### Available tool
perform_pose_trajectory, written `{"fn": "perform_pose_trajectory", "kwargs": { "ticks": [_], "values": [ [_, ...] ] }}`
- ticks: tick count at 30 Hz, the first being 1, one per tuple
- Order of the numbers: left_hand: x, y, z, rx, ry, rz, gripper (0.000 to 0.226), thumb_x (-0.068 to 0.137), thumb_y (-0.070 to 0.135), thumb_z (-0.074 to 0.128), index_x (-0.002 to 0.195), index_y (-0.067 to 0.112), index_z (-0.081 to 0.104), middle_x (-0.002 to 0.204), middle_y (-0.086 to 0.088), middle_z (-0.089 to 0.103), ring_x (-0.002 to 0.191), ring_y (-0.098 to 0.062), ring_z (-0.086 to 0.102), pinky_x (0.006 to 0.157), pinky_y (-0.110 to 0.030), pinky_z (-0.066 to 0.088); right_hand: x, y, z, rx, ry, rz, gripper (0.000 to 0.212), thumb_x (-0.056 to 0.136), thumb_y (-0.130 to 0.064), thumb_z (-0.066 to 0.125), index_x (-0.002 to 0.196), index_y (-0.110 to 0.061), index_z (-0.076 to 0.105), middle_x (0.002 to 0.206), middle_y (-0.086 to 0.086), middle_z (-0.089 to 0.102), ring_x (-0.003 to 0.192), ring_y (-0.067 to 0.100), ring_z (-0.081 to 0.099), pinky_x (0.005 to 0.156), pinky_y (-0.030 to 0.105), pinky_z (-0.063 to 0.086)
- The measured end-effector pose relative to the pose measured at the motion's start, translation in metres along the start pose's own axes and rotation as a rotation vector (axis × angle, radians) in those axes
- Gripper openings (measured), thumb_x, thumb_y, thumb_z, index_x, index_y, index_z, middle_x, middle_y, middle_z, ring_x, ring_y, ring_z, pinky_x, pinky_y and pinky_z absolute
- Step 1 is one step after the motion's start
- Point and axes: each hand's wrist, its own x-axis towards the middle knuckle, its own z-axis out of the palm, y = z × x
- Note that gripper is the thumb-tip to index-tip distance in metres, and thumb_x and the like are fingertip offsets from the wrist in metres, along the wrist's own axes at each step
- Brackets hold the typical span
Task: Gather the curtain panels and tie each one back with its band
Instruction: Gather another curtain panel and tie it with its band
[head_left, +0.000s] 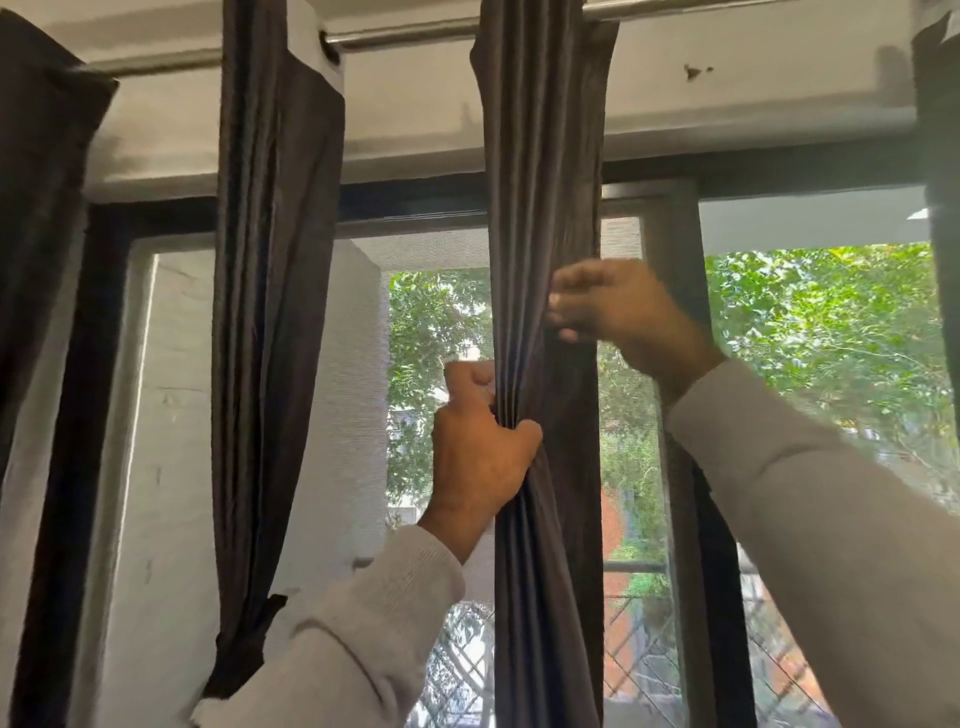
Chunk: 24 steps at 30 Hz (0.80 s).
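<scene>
A dark grey curtain panel (543, 218) hangs from the metal rod (405, 35) in the middle of the window. My left hand (478, 452) is clenched around its gathered folds from the left side. Higher up, my right hand (618, 312) pinches the panel's right edge with its fingertips. To the left, a second dark panel (275, 312) hangs bunched, cinched low by a dark band (260, 618). Two more dark panels show at the far left (36, 260) and far right (940, 156) edges.
Behind the curtains is a dark-framed window (675, 260) with mesh, green trees and a balcony railing (639, 649) outside. A white wall beam (727, 88) runs above the window. A white pillar (171, 415) stands behind the left panes.
</scene>
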Motion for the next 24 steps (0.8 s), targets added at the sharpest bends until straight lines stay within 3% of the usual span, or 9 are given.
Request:
{"fn": "perform_pose_trajectory", "kwargs": {
  "ticks": [4,6,9,10,13,16,19,21,24],
  "values": [
    [-0.004,-0.005,0.012,0.039,-0.069,-0.086,0.031,0.08,0.024,0.081,0.108,0.017,0.072,0.091,0.002,0.076,0.081,-0.019,0.074,0.076,-0.045,0.066,-0.023,0.062,0.001,0.083,-0.043,0.146,0.039,0.086,-0.031,0.087,0.119,-0.017,0.07,0.114,0.006,0.071,0.101,0.022,0.071,0.079,0.04,0.064],
    [-0.006,-0.003,0.017,0.017,-0.081,-0.118,0.02,0.086,0.02,0.076,0.104,0.011,0.076,0.091,-0.002,0.077,0.081,-0.022,0.074,0.076,-0.047,0.066,-0.024,0.081,-0.002,0.111,0.064,0.19,0.058,0.082,-0.035,0.091,0.13,-0.024,0.061,0.129,0.005,0.061,0.113,0.024,0.066,0.076,0.041,0.059],
    [-0.006,0.006,0.017,-0.157,-0.149,-0.233,0.021,0.085,0.02,0.067,0.103,0.015,0.078,0.092,-0.004,0.08,0.084,-0.025,0.077,0.079,-0.05,0.067,-0.024,0.102,-0.016,0.113,0.089,0.265,0.086,0.079,-0.032,0.092,0.149,-0.029,0.044,0.139,0.001,0.056,0.125,0.028,0.058,0.09,0.044,0.048],
    [-0.003,0.006,0.018,-0.235,-0.17,-0.29,0.018,0.084,0.014,0.065,0.098,0.018,0.077,0.088,-0.004,0.08,0.081,-0.024,0.078,0.079,-0.048,0.067,-0.025,0.11,-0.02,0.134,0.02,0.308,0.085,0.077,-0.035,0.092,0.149,-0.028,0.047,0.138,-0.001,0.063,0.128,0.029,0.059,0.094,0.047,0.047],
    [0.001,0.01,0.017,-0.417,-0.212,-0.457,0.029,0.09,-0.008,0.061,0.087,0.019,0.072,0.075,-0.002,0.077,0.066,-0.016,0.074,0.063,-0.029,0.062,-0.038,0.129,-0.02,0.26,-0.208,0.388,0.056,0.085,-0.035,0.084,0.136,-0.021,0.066,0.131,0.003,0.074,0.13,0.033,0.063,0.105,0.054,0.049],
    [0.002,0.004,0.015,-0.545,-0.223,-0.585,0.021,0.089,-0.008,0.062,0.101,0.005,0.073,0.098,-0.018,0.078,0.086,-0.034,0.074,0.083,-0.045,0.062,-0.048,0.135,-0.012,0.533,-0.28,0.383,0.046,0.097,-0.023,0.069,0.137,0.0,0.066,0.136,0.018,0.069,0.128,0.037,0.064,0.114,0.055,0.047],
    [0.004,-0.002,0.014,-0.612,-0.246,-0.634,0.023,0.091,-0.007,0.06,0.109,-0.001,0.073,0.104,-0.02,0.077,0.093,-0.036,0.073,0.097,-0.053,0.06,-0.048,0.129,-0.006,0.658,-0.282,0.401,0.039,0.098,-0.011,0.062,0.13,0.011,0.067,0.127,0.025,0.07,0.117,0.039,0.068,0.113,0.054,0.05],
    [0.004,-0.007,0.013,-0.513,-0.28,-0.542,0.026,0.095,-0.004,0.059,0.106,0.011,0.076,0.106,-0.014,0.08,0.094,-0.032,0.076,0.096,-0.05,0.062,-0.041,0.128,-0.001,0.566,-0.224,0.352,0.033,0.094,-0.005,0.067,0.124,0.009,0.071,0.122,0.026,0.073,0.113,0.042,0.071,0.11,0.056,0.052],
    [-0.002,-0.022,0.014,-0.099,-0.229,-0.174,0.025,0.099,0.009,0.063,0.105,0.028,0.077,0.105,0.001,0.081,0.096,-0.022,0.077,0.092,-0.045,0.065,-0.038,0.131,0.006,0.275,0.01,0.216,0.033,0.086,-0.005,0.082,0.118,0.0,0.076,0.109,0.019,0.079,0.107,0.041,0.075,0.099,0.054,0.059]
  ]
}}
